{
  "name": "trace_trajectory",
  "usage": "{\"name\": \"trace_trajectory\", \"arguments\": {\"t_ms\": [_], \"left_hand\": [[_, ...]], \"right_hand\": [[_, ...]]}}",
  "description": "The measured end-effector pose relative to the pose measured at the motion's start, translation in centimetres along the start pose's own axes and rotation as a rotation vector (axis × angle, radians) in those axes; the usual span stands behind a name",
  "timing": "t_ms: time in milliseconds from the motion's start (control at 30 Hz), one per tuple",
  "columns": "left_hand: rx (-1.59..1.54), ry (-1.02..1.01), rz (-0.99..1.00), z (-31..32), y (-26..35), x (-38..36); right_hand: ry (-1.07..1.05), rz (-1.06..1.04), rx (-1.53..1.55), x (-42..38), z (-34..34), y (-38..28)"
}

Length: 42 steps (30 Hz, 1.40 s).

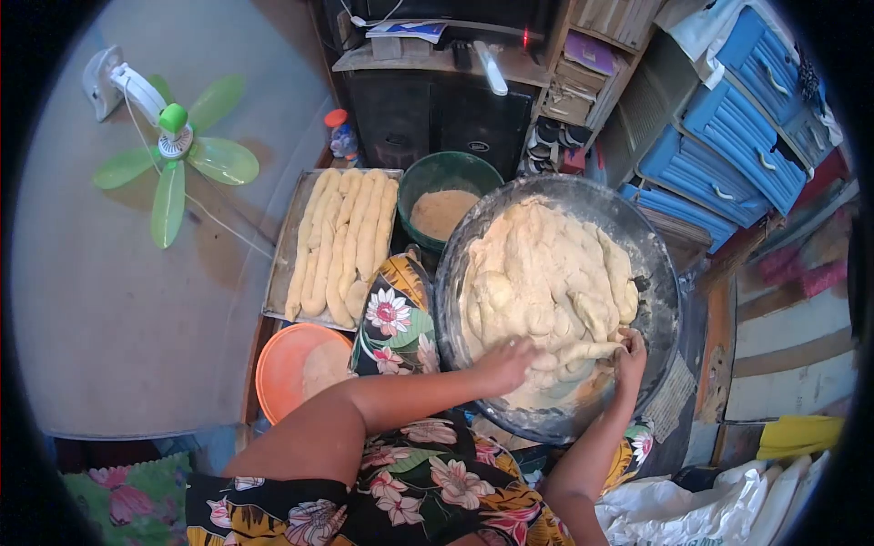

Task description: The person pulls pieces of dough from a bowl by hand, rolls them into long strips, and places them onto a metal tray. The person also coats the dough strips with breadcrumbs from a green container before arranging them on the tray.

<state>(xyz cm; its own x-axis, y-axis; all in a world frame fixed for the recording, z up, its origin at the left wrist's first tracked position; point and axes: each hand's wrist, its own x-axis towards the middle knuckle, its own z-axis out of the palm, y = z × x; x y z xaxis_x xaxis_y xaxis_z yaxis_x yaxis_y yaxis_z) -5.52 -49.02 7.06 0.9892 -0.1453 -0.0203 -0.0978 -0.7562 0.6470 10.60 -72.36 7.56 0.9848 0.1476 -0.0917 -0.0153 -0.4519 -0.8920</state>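
A wide black basin in front of me holds a large mass of pale, floured dough. At its near side a strip of dough stretches between my hands. My right hand pinches the strip's right end by the basin's wall. My left hand is closed at the strip's left end, low over the dough; its fingers are slightly blurred. Loose flour lies on the dough and on the basin's wall.
Long dough ropes lie side by side on a metal tray to the left. A green tub and an orange bowl contain powder. A green fan, speakers and blue drawers stand around.
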Motion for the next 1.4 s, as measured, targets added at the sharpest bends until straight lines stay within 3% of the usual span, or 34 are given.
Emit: {"name": "trace_trajectory", "arguments": {"t_ms": [67,100,167,233,267,333,367,400,433,500,533,567,600,633,667,733,800,833,867,933,967,1067,1133,1200,1233,1267,1300,1333,1367,1400], "left_hand": [[0.061,0.077,-0.030,0.3,-0.9,-0.4],[0.213,-0.039,0.045,0.7,-1.4,-0.4],[0.370,-0.143,0.122,0.1,-1.0,0.0],[-0.172,-0.250,-0.223,-2.4,0.7,0.8],[-0.171,-0.250,-0.220,-3.0,0.8,1.3],[-0.459,0.214,0.220,-4.1,0.8,2.3],[-0.462,0.211,0.221,-5.5,1.1,2.6],[-0.683,0.215,0.070,-7.3,1.6,2.7],[-0.900,0.218,-0.082,-8.5,1.8,2.7],[-1.012,0.338,-0.102,-8.7,0.3,3.0],[-1.127,0.460,-0.130,-8.5,-0.5,3.2],[-1.241,0.352,-0.263,-7.8,-0.8,3.3],[-1.241,0.356,-0.262,-7.5,-0.5,3.3],[-1.524,0.299,-0.378,-7.1,-0.2,3.4],[-1.805,0.230,-0.495,-6.8,0.1,3.4],[-1.655,0.243,-0.394,-6.0,1.0,3.1],[-1.354,0.265,-0.213,-5.1,1.9,2.8],[-1.369,0.118,-0.255,-4.4,1.4,2.8],[-1.370,0.117,-0.257,-3.9,1.0,3.1],[-1.748,0.140,-0.230,-4.8,0.9,4.3],[-1.750,0.132,-0.223,-5.6,0.6,4.9],[-1.680,0.488,-0.383,-8.2,-0.9,5.2],[-1.617,0.459,-0.373,-7.3,-1.0,4.9],[-1.533,0.316,-0.332,-7.4,-0.2,4.4],[-1.462,0.416,-0.392,-9.0,1.2,4.8],[-1.518,0.496,-0.388,-10.8,2.2,4.6],[-1.575,0.577,-0.382,-14.6,4.5,3.9],[-1.649,0.611,-0.221,-17.4,4.8,3.5],[-1.717,0.645,-0.053,-20.3,4.7,3.0],[-1.739,0.755,0.026,-23.3,5.2,2.3]], "right_hand": [[-0.007,-0.016,0.069,-0.2,-0.1,0.0],[-0.006,-0.016,0.068,-0.5,0.0,-0.5],[-0.187,-0.532,-0.510,-1.8,0.5,-3.2],[-0.291,-0.564,-0.679,-5.4,2.8,-7.6],[-0.353,-0.669,-0.565,-5.9,4.3,-8.1],[-0.416,-0.762,-0.448,-6.8,7.5,-8.1],[-0.378,-0.544,-0.176,-7.1,9.2,-7.9],[-0.333,-0.323,0.091,-7.3,10.3,-8.1],[-0.331,-0.325,0.089,-7.4,10.7,-9.2],[-0.223,0.227,0.815,-7.4,11.3,-11.4],[-0.224,0.222,0.816,-7.6,12.1,-11.9],[-0.235,0.065,0.741,-7.9,13.0,-12.2],[-0.245,-0.091,0.664,-8.1,14.0,-12.4],[-0.283,-0.158,0.402,-8.5,14.9,-12.2],[-0.285,-0.161,0.401,-8.7,15.9,-12.3],[-0.145,-0.240,0.113,-8.4,17.2,-12.9],[-0.160,-0.164,0.243,-5.7,15.2,-13.3],[-0.137,-0.158,0.285,-4.8,14.5,-13.2],[-0.111,-0.153,0.329,-4.2,13.9,-13.2],[-0.074,-0.159,0.372,-4.6,14.1,-13.2],[-0.139,-0.297,0.186,-6.5,15.3,-12.8],[-0.238,-0.511,-0.120,-9.9,16.6,-12.2],[-0.282,-0.583,-0.221,-9.6,16.7,-11.7],[0.080,-0.515,-0.209,-6.8,16.3,-10.8],[0.121,-0.537,0.222,-6.7,15.7,-11.6],[0.119,-0.538,0.224,-7.1,15.1,-12.3],[-0.109,-0.454,0.081,-7.7,14.2,-13.3],[-0.334,-0.367,-0.065,-7.9,13.8,-13.8],[-0.272,-0.640,-0.380,-8.2,13.7,-12.3],[-0.340,-0.530,-0.472,-8.2,13.0,-11.6]]}}
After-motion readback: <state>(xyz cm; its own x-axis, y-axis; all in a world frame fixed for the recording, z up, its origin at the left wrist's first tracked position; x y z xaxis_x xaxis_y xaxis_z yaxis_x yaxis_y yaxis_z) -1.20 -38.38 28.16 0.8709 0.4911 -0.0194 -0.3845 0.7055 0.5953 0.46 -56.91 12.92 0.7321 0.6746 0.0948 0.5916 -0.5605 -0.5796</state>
